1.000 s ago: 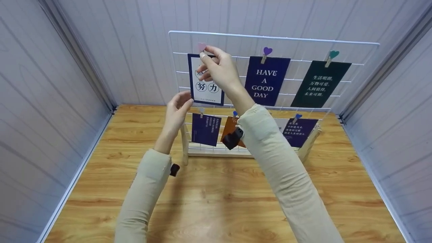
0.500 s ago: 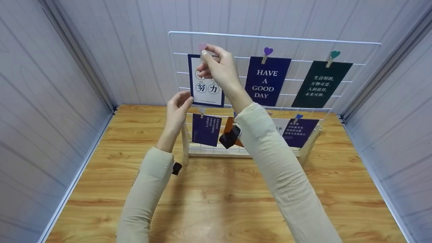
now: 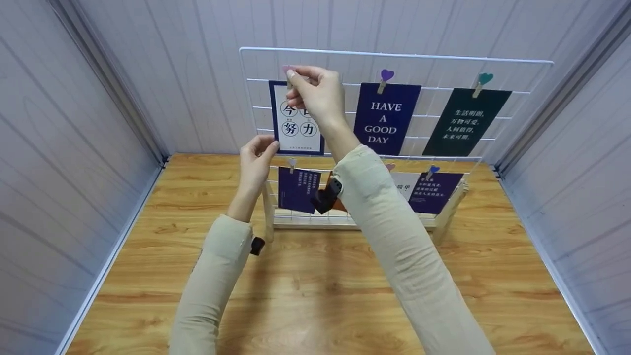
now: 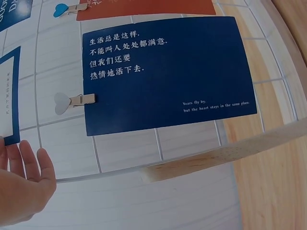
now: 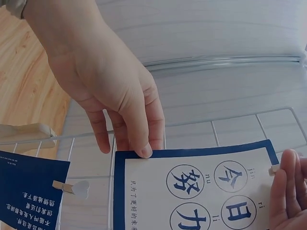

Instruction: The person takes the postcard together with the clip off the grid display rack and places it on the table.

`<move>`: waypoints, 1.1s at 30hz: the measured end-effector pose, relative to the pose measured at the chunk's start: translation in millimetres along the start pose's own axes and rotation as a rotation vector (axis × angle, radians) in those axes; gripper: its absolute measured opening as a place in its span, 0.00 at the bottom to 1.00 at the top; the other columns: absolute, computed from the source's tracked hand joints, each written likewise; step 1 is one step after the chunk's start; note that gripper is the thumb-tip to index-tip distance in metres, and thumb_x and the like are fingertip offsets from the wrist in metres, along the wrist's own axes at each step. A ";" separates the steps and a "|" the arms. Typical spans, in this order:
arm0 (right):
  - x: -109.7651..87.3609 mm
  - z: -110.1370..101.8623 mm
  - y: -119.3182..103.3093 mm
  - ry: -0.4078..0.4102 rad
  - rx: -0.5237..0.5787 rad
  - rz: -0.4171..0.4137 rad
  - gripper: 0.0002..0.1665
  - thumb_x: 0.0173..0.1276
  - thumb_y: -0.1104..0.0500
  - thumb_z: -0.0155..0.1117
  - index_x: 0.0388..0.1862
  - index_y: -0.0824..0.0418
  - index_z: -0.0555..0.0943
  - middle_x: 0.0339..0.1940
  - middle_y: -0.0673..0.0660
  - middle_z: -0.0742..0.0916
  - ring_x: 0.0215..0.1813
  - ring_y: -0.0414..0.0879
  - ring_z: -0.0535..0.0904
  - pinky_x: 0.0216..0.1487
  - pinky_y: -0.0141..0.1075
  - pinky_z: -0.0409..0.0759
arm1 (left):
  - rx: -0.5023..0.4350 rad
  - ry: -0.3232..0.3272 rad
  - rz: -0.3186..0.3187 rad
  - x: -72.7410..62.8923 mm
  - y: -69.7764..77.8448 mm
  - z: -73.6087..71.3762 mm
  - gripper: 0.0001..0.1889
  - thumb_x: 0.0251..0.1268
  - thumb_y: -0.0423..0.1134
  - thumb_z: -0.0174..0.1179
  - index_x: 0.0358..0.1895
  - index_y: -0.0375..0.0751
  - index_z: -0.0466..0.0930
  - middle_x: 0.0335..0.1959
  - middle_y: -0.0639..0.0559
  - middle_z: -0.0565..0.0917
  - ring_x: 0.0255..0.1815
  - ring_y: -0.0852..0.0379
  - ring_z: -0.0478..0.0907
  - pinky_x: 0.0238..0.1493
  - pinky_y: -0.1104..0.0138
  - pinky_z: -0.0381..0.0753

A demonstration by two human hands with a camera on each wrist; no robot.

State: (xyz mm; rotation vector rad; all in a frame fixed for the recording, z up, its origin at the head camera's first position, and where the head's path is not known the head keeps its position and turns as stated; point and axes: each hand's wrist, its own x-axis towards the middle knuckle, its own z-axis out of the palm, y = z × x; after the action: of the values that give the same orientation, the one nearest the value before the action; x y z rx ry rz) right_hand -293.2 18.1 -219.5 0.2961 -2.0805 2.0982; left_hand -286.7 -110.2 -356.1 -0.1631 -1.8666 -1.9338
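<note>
From where I stand, the pale sleeves come first, a small black device jutting at each cuff, stretched over a wood-grain worktop. Beyond them the left hand pinches the lower left corner of a blue-bordered white card with four circled characters. The right hand grips a pink heart clip at that card's top edge, covering part of the card. The card lies upright against a white wire rack, in the upper row at the left end, while the rack stands on wooden feet.

Along the lower row hang a dark blue card under a whitish heart clip, an orange card, a white card partly behind the right sleeve, and a purple card. Level with the held card are the navy "HAVE A GOOD DAY" card and a dark green one, each clipped. Pale panelled walls close the view behind.
</note>
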 end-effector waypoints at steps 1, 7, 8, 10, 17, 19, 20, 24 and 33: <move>0.4 0.1 -0.2 0.006 0.001 -0.005 0.11 0.60 0.60 0.60 0.40 0.63 0.80 0.20 0.59 0.81 0.20 0.46 0.78 0.26 0.32 0.77 | 0.003 -0.003 0.003 0.2 0.2 0.2 0.05 0.56 0.24 0.54 0.34 0.24 0.76 0.27 0.47 0.77 0.30 0.59 0.71 0.36 0.70 0.70; 1.4 0.1 -0.5 0.026 -0.001 -0.020 0.11 0.57 0.59 0.63 0.38 0.63 0.81 0.20 0.59 0.81 0.20 0.45 0.77 0.26 0.31 0.76 | 0.011 -0.011 0.008 1.3 -0.1 1.1 0.05 0.56 0.24 0.54 0.34 0.24 0.76 0.28 0.45 0.77 0.30 0.60 0.71 0.36 0.71 0.70; 1.2 0.4 -0.8 0.029 -0.004 -0.018 0.11 0.57 0.59 0.63 0.38 0.63 0.81 0.21 0.59 0.81 0.20 0.45 0.77 0.26 0.31 0.76 | 0.010 -0.011 0.004 1.3 -0.3 1.1 0.05 0.56 0.24 0.54 0.34 0.24 0.76 0.28 0.45 0.77 0.30 0.60 0.71 0.36 0.71 0.70; -0.1 1.3 -2.5 0.035 -0.007 -0.017 0.11 0.57 0.59 0.63 0.37 0.63 0.81 0.21 0.59 0.81 0.19 0.45 0.76 0.26 0.31 0.76 | 0.006 -0.009 -0.001 1.3 -0.4 1.1 0.05 0.56 0.24 0.54 0.35 0.24 0.76 0.28 0.46 0.77 0.30 0.60 0.71 0.37 0.70 0.70; -13.2 3.8 -15.8 0.059 -0.020 -0.038 0.09 0.59 0.63 0.61 0.37 0.67 0.81 0.21 0.61 0.81 0.19 0.44 0.75 0.25 0.29 0.75 | 0.007 -0.003 -0.012 0.5 0.6 1.5 0.05 0.56 0.25 0.55 0.35 0.24 0.76 0.28 0.48 0.77 0.30 0.59 0.71 0.37 0.70 0.70; -14.1 4.2 -16.3 0.065 -0.011 -0.047 0.08 0.59 0.64 0.61 0.37 0.67 0.80 0.20 0.61 0.80 0.18 0.43 0.74 0.24 0.29 0.75 | 0.002 0.000 -0.018 0.3 0.8 2.0 0.05 0.56 0.24 0.55 0.34 0.24 0.76 0.28 0.48 0.77 0.30 0.59 0.71 0.37 0.70 0.70; -12.2 4.2 -13.7 0.066 -0.005 -0.057 0.09 0.58 0.64 0.61 0.37 0.67 0.80 0.20 0.62 0.80 0.17 0.43 0.74 0.24 0.29 0.75 | -0.001 0.000 -0.022 0.3 0.9 2.2 0.05 0.56 0.24 0.55 0.34 0.24 0.76 0.28 0.47 0.77 0.30 0.59 0.71 0.37 0.70 0.70; -3.1 3.8 -1.3 0.064 0.001 -0.089 0.09 0.58 0.63 0.62 0.36 0.66 0.81 0.19 0.59 0.80 0.18 0.44 0.75 0.24 0.30 0.75 | -0.003 0.000 -0.035 -0.1 0.9 2.4 0.05 0.56 0.24 0.55 0.35 0.24 0.76 0.28 0.47 0.77 0.31 0.58 0.71 0.38 0.70 0.70; 2.4 7.7 8.6 0.046 -0.048 -0.115 0.12 0.61 0.60 0.58 0.44 0.62 0.79 0.19 0.58 0.80 0.20 0.46 0.77 0.26 0.33 0.76 | 0.028 -0.009 -0.028 -0.8 0.8 0.0 0.06 0.57 0.26 0.54 0.36 0.25 0.76 0.29 0.47 0.76 0.32 0.58 0.71 0.38 0.70 0.70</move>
State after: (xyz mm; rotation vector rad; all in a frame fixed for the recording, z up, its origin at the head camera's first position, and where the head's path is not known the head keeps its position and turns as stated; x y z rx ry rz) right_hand -297.6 10.3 -227.1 0.3480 -2.0338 1.9681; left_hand -285.7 -110.0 -355.7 -0.1378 -1.9108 -1.9276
